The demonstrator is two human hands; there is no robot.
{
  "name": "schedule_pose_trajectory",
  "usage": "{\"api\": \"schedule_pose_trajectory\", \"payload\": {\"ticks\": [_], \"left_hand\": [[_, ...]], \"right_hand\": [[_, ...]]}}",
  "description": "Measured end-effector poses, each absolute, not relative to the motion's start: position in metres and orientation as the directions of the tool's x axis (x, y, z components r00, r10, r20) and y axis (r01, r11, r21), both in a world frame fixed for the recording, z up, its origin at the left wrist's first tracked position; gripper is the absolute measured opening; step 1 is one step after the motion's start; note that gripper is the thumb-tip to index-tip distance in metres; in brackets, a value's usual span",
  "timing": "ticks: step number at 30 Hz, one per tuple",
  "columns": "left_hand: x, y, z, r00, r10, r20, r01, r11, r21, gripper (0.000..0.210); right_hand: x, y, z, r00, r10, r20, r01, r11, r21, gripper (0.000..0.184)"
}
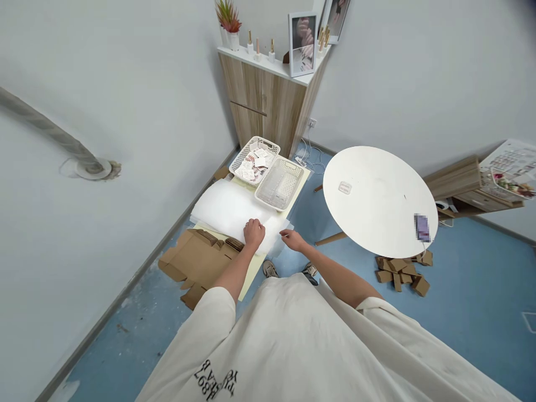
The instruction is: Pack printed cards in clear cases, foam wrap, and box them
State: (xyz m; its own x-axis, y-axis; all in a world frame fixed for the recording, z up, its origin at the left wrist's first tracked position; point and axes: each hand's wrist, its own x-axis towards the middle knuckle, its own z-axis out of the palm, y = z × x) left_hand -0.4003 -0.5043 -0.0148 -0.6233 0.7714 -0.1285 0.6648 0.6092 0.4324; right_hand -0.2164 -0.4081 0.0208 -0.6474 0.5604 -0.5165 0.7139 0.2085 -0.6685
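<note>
I am standing over a low bench (247, 279) with a pale yellow top, my shoes showing just below my shirt hem. My left hand (253, 232) is pressing down, fingers curled closed, on the near edge of a stack of thin white foam sheets (228, 209) lying across the middle of the bench. My right hand (293, 240) is reaching in from the right with the fingers loosely open, the tips touching the right near corner of the same stack; I cannot tell whether they are pinching a sheet or only resting on it. Left of my left hand, flattened brown cardboard blanks (196, 259) are spreading over the bench edge and partly onto the blue floor. Beyond the foam, two white slotted baskets are sitting side by side: the far left basket (255, 159) holding small printed cards, the right basket (280, 183) holding what look like clear bags.

The sheets look light and slippery, so I judge that several could be lifting together, or the stack could be sliding off the near right corner, which is overhanging. The cardboard blanks, lying half off the edge, could be slipping to the floor if my arm brushes them.

To the right, well apart, a round white table (379, 201) is standing with more cardboard pieces (404, 273) beneath it.
</note>
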Motion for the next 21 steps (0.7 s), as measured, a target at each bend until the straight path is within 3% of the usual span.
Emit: {"api": "schedule_pose_trajectory", "payload": {"ticks": [4,7,12,17,21], "left_hand": [[-0.390,-0.512,-0.008,-0.701,0.701,-0.131,0.514,0.624,0.588,0.006],[-0.373,-0.515,-0.006,-0.669,0.730,-0.136,0.451,0.545,0.707,0.006],[-0.337,-0.511,0.002,-0.492,0.866,-0.093,0.403,0.321,0.857,0.011],[-0.315,-0.487,0.012,-0.395,0.918,0.024,0.461,0.176,0.870,0.016],[-0.297,-0.454,0.017,-0.335,0.942,0.016,0.485,0.158,0.860,0.018]], "right_hand": [[-0.239,-0.414,0.026,-0.733,0.557,-0.391,0.541,0.128,-0.831,0.028],[-0.255,-0.416,0.030,-0.754,0.585,-0.299,0.435,0.103,-0.895,0.035],[-0.250,-0.394,0.031,-0.604,0.769,-0.210,0.537,0.198,-0.820,0.032],[-0.205,-0.349,0.044,-0.483,0.871,-0.093,0.602,0.252,-0.758,0.031],[-0.157,-0.317,0.056,-0.406,0.909,-0.090,0.644,0.215,-0.734,0.042]]}}
